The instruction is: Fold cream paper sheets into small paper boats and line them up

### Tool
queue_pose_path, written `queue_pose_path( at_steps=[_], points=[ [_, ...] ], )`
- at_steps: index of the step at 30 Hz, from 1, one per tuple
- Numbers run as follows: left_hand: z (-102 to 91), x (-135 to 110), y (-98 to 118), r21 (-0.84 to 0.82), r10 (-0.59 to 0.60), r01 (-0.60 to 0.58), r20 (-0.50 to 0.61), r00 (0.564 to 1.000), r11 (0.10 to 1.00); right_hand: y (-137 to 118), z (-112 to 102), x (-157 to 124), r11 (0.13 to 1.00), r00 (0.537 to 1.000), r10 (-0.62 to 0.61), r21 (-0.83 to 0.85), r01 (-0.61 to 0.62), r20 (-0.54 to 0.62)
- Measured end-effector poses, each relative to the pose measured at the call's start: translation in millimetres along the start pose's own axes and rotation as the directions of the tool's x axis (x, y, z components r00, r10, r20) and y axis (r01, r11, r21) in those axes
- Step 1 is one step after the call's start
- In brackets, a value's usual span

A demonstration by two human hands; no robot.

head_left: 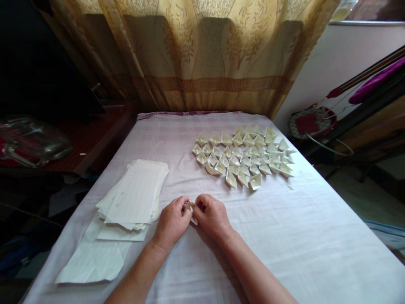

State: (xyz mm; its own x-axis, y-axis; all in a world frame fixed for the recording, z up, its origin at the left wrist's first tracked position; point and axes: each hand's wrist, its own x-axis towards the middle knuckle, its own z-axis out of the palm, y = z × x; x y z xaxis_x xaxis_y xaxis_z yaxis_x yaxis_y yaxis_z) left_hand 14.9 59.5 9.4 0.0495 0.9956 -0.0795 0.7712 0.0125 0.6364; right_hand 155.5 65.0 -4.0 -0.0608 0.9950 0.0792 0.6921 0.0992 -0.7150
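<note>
Near the middle of the table, both of my hands grip one small piece of folded paper [191,210]. My left hand [173,220] pinches its left side, and my right hand [212,216] pinches the right side with fingers curled in. Much of the paper is hidden behind the fingers. Beyond my right hand, several folded paper boats [234,161] stand in loose rows. To the left of my left hand lies a stack of lined paper sheets [134,192], with a creased loose sheet [95,257] sticking out toward me from under it.
A pale cloth [284,236] covers the table. A gold patterned curtain [202,50] hangs behind it. At the left stands a dark red cabinet [110,126] with a plastic-wrapped item [34,139] on it. A patterned bag [311,122] sits beyond the right edge.
</note>
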Motion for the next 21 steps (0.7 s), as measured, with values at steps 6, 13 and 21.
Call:
queue_pose_path(
  at_steps=[6, 13, 21],
  points=[
    [0.8, 2.4, -6.3, -0.028, 0.062, -0.062, 0.003, 0.998, 0.998, -0.6, 0.1, 1.6, 0.999, 1.000, 0.003, -0.050, -0.003, 0.013],
    [0.6, 5.2, -15.2, -0.194, 0.082, -0.090, -0.051, 0.995, 0.977, -1.2, -0.6, 2.6, 0.999, 0.999, -0.010, -0.053, 0.011, 0.031],
    [-1.1, 7.3, -17.4, -0.193, 0.061, -0.074, -0.069, 0.996, 0.978, 3.7, -10.5, -14.3, 0.988, 0.997, -0.078, 0.133, 0.078, -0.010]
  ],
)
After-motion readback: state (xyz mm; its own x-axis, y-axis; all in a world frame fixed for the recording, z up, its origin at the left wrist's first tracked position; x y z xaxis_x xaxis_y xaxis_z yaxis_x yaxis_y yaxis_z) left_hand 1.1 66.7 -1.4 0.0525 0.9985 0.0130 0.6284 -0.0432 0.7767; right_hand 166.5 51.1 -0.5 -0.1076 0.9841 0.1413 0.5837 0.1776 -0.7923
